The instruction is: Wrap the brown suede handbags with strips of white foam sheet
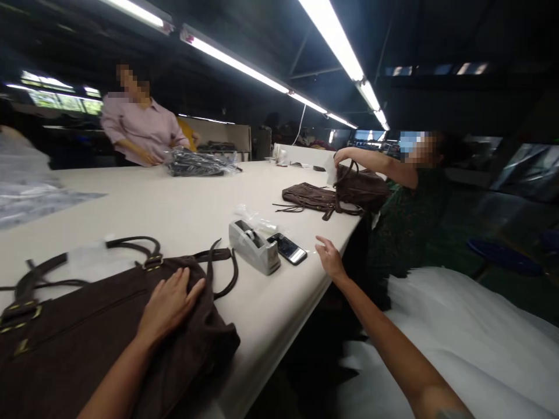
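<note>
A dark brown handbag (87, 337) with looped handles and brass-coloured rings lies on the table (262, 314) at the lower left. My left hand (172, 299) rests on its upper right part, fingers stretched out over the fabric. Out past the table's right edge reaches my right hand (331, 259), its fingers apart and nothing in them. Nearest to that hand is a black phone (288, 248) lying on the table. Beside the phone stands a grey tape dispenser (254, 247), with crumpled clear plastic (257, 220) behind it.
At the right, a co-worker (406, 215) handles a brown bag (362, 186) near another brown bag (308, 196). Across the table a person in pink (144, 128) stands by a plastic-wrapped item (198, 162). Clear plastic sheeting (30, 180) lies left; white sheets (476, 337) are piled lower right.
</note>
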